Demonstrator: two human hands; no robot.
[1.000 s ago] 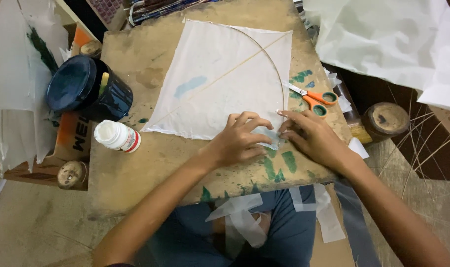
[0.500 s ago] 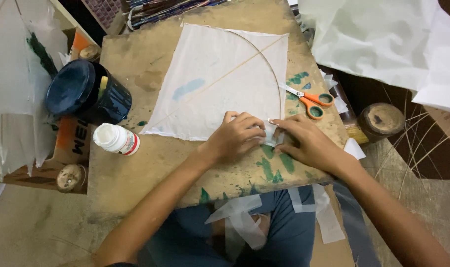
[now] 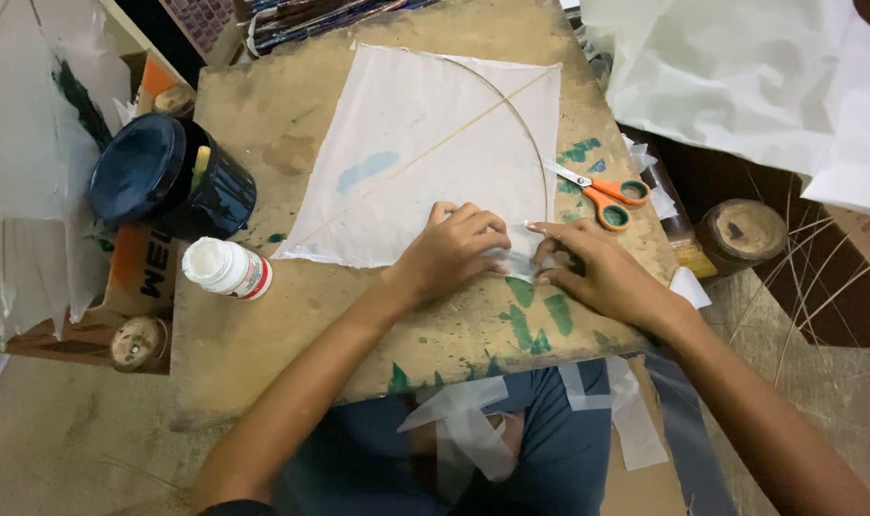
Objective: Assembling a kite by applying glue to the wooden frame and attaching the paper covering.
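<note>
Both hands meet at the near corner of the white paper kite [image 3: 425,172], which lies flat on the worn, paint-stained wooden bench [image 3: 291,315] and spreads away from the person. Its straight thin stick runs diagonally from near left to far right. The left hand [image 3: 451,250] presses down with curled fingers; the right hand [image 3: 597,277] pinches a small clear strip of tape [image 3: 513,263] lying between them, equally near to both.
</note>
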